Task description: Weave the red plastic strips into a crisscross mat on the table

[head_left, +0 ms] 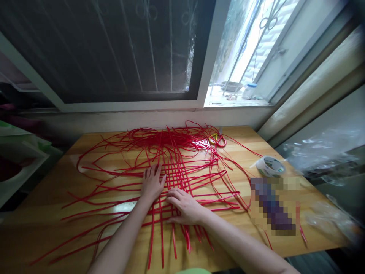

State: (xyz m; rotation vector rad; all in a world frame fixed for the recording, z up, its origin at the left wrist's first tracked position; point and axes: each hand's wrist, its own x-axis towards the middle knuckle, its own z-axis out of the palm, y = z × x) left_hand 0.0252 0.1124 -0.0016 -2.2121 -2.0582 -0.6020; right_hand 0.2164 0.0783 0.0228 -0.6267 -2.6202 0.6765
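**Two bare hands, one red lattice of strands, wooden table**

Item: lattice (179, 171) of red strands, crossed lengthwise and sideways, lying flat mid-table, loose ends fanning out to both sides and toward the person.
Left hand (151, 185): palm down on the lattice's left side, fingers extended, thumb slightly out.
Right hand (184, 205): nearer the person, palm down over the lattice, thumb spread from fingers. The hands lie close, not touching each other; whether fingertips pinch any strand cannot be told.
Support: wooden table (42, 220), light-toned.
Also: tangled heap (168, 139) of red strands, far edge; scissors (217, 139), red and yellow handles, beside it; tape roll (261, 165), right; pixelated object (273, 209), below the roll.
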